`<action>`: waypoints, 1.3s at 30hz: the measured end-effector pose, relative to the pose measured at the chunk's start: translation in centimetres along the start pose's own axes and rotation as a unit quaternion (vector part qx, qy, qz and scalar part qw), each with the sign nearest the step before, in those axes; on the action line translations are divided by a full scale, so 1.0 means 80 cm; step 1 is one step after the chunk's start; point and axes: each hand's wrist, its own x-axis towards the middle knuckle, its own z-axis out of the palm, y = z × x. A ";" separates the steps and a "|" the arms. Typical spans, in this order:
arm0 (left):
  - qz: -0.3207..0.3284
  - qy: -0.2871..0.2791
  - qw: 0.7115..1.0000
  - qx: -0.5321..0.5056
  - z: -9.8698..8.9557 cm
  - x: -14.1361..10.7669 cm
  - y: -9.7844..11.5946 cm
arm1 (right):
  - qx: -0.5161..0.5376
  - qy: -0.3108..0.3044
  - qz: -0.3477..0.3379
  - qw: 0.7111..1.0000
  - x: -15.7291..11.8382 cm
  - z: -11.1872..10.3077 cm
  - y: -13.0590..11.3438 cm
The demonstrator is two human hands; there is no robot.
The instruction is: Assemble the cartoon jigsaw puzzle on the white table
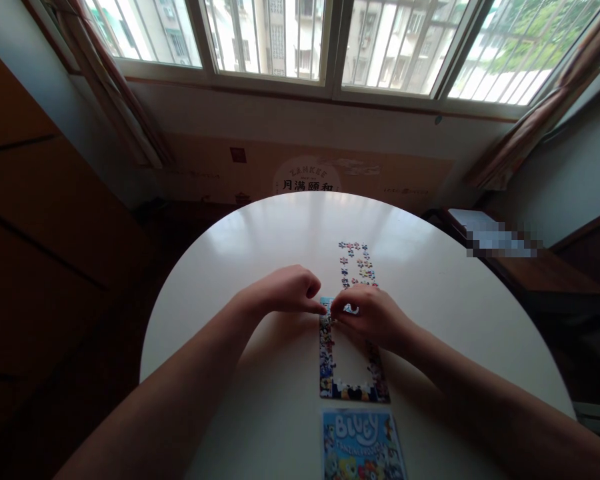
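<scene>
A jigsaw puzzle (326, 360) lies on the white round table, its border joined and its middle bare. My left hand (293, 290) rests at the puzzle's upper left corner, the index finger stretched out and touching the edge there while the other fingers curl in. Just right of it, my right hand (367, 312) pinches thumb and forefinger together over the upper left inner edge. Whatever sits between those fingertips is too small to make out. Loose puzzle pieces (364, 263) are spread beyond my right hand. Nearer to me lies a blue picture sheet (363, 443) lettered "BLUEY".
The round white table (205, 280) has a curved far edge facing the windows (275, 40). A wide printed box or panel (195, 157) stands below the windows. To the right is a wooden bench (555, 270) with a blurred item on it; a wooden cabinet (40, 220) stands left.
</scene>
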 end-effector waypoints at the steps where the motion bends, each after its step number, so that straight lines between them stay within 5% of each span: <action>1: 0.000 -0.002 1.000 0.000 0.000 0.000 0.001 | -0.009 0.002 -0.005 1.000 0.000 0.001 0.000; 13: -0.021 -0.018 1.000 0.002 0.004 0.002 0.002 | -0.049 -0.007 -0.055 0.997 -0.019 -0.024 0.010; 20: -0.022 -0.013 1.000 0.009 0.005 0.003 0.002 | -0.112 -0.038 -0.084 0.989 -0.021 -0.014 0.008; 32: -0.032 -0.027 0.999 0.020 0.002 0.003 0.006 | -0.108 -0.006 -0.095 0.990 -0.020 -0.008 0.013; 39: -0.028 -0.027 0.999 0.030 0.001 0.002 0.008 | -0.089 0.024 -0.046 0.995 -0.021 0.002 0.007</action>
